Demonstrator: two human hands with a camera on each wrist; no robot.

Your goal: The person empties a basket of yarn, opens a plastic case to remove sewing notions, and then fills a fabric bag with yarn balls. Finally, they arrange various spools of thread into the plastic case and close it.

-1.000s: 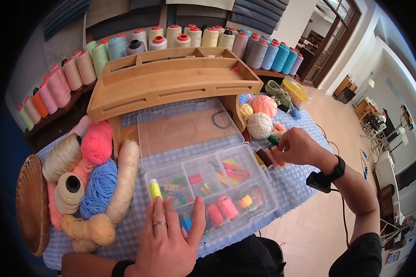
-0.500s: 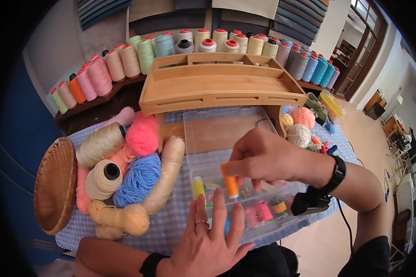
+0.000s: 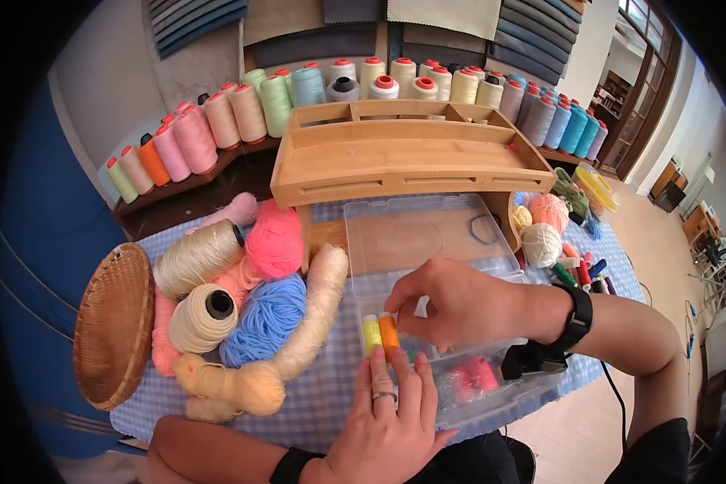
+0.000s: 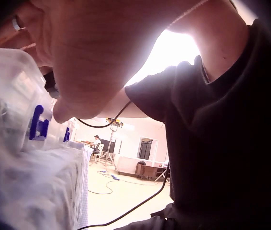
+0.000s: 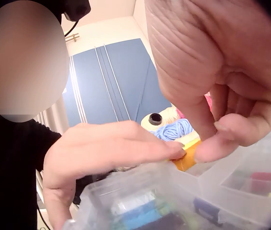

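Observation:
In the head view my right hand (image 3: 472, 302) reaches over the clear divided box (image 3: 492, 407) and pinches the top of an orange thread spool (image 3: 389, 331). That spool stands beside a yellow thread spool (image 3: 372, 335) in the box's left compartment. My left hand (image 3: 387, 431) lies with extended fingers over the front left of the box, its fingertips right at the lower ends of both spools. From the right wrist view, thumb and finger close on the orange spool beside a left fingertip. Pink thread spools (image 3: 474, 377) lie in a front compartment. My right hand hides the middle compartments.
Yarn skeins (image 3: 266, 319) and a wicker basket (image 3: 114, 327) lie to the left. A wooden shelf (image 3: 411, 161) stands behind the raised clear lid (image 3: 427, 234). Yarn balls (image 3: 542, 244) and loose thread spools (image 3: 585, 274) sit at right. Thread cones (image 3: 198, 141) line the back.
My right hand has gone from the loose spools at right to the box's left compartment, bringing the orange spool beside the yellow one. My left hand stays at the box's front left.

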